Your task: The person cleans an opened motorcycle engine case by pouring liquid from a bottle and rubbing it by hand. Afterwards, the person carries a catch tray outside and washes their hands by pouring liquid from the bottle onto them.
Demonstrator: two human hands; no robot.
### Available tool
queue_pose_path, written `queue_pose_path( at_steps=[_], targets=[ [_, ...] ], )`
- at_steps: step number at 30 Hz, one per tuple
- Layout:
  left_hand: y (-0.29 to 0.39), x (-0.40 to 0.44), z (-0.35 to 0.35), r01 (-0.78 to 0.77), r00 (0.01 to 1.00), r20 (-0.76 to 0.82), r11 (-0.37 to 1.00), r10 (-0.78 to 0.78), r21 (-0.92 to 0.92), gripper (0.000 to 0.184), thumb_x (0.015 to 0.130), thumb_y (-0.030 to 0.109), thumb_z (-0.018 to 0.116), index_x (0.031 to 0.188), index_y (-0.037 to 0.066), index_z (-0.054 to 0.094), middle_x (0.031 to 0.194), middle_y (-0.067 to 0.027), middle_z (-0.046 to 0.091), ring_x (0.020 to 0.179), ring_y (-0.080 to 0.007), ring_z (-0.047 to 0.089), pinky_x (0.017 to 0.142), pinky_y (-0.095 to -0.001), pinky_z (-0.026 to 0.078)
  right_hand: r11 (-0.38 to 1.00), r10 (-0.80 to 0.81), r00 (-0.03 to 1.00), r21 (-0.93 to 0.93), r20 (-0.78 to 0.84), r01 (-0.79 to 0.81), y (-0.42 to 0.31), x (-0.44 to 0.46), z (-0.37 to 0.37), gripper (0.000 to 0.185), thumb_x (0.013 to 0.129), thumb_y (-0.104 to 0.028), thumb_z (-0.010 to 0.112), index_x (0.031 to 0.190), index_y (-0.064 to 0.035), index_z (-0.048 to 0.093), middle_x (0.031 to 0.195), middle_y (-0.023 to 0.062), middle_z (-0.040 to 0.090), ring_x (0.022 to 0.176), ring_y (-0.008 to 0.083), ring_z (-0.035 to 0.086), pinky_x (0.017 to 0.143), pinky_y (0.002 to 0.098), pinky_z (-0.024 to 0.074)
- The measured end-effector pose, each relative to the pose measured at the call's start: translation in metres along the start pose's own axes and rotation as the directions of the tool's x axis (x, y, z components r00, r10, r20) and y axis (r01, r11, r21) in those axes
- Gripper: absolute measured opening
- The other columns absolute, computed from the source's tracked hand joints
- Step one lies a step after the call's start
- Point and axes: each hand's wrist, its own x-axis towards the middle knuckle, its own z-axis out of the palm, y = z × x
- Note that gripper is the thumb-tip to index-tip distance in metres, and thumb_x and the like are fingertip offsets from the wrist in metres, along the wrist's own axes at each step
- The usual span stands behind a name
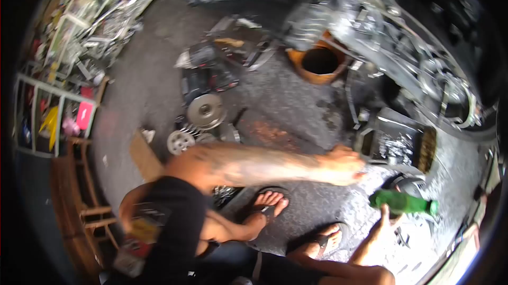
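The grey floor (151, 73) carries an orange pot (318, 78), dark tray (389, 134), round metal parts (205, 111) and, probably, cardboard (145, 157).

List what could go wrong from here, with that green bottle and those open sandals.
The right hand holds the green bottle nearly on its side over the hard floor; it might slip and break, or spill if anything is inside.

The left hand is close to the dark pan and could knock it.

The sandals leave the toes bare, so a dropped part or broken glass could hurt them.

Translucent green bottle (403, 202), roughly sideways, neck toward view's right.
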Motion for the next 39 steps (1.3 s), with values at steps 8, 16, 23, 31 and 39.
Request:
queue_pose_path(
  at_steps=[8,16,23,31,39],
  targets=[
    [-0.02,-0.126,-0.071,0.014,0.986,0.167,0.999,-0.008,-0.036,0.052,0.098,0.046,0.043,0.078,0.002,0.06,0.07,-0.0173,0.063,0.07,-0.0388,0.065,0.067,-0.0484,0.051,0.994,-0.046,0.994,0.097,-0.095,0.056,-0.02,0.039,0.015,0.075,0.065,0.0,0.079,0.133,-0.0027,0.047,0.128,0.0123,0.054,0.116,0.0226,0.053,0.101,0.0369,0.0419],
    [-0.03,-0.152,-0.022,0.068,0.997,0.019,0.781,-0.072,-0.621,0.039,0.098,0.035,0.051,0.085,-0.001,0.053,0.07,-0.0138,0.055,0.064,-0.0203,0.052,0.063,-0.0354,0.043,1.0,0.017,0.999,0.007,0.048,-0.018,-0.035,0.031,0.028,0.082,0.06,-0.019,0.091,0.129,-0.005,0.048,0.117,0.0094,0.059,0.108,0.0238,0.058,0.094,0.0372,0.0482],
    [-0.021,-0.119,0.029,0.084,0.992,-0.016,0.74,-0.127,-0.667,0.028,0.093,0.033,0.06,0.095,0.006,0.057,0.078,-0.0087,0.062,0.071,-0.0179,0.062,0.063,-0.033,0.049,0.876,0.113,0.92,-0.474,0.376,0.086,0.016,-0.022,0.036,0.064,0.061,-0.018,0.088,0.114,-0.0049,0.056,0.111,0.014,0.061,0.103,0.0303,0.06,0.091,0.0387,0.0467],
    [-0.007,-0.07,0.058,-0.247,0.93,-0.359,0.849,0.073,-0.468,0.063,0.084,0.034,0.073,0.136,0.012,0.045,0.115,-0.0125,0.048,0.107,-0.0313,0.056,0.087,-0.0403,0.05,0.85,-0.066,0.791,-0.381,0.608,0.364,0.033,-0.032,0.067,0.066,0.067,-0.016,0.081,0.124,-0.0013,0.051,0.122,0.0177,0.054,0.116,0.0375,0.05,0.101,0.0437,0.0406],
    [-0.008,-0.062,0.065,-0.193,0.908,-0.418,0.895,0.007,-0.403,0.05,0.078,0.023,0.079,0.123,0.014,0.06,0.109,-0.009,0.047,0.094,-0.0217,0.058,0.077,-0.0328,0.054,0.951,0.107,0.858,-0.303,0.503,0.059,0.019,-0.011,0.031,0.067,0.075,-0.01,0.071,0.136,-0.0035,0.045,0.123,0.0162,0.056,0.109,0.0301,0.058,0.093,0.0392,0.0481]
  ],
)
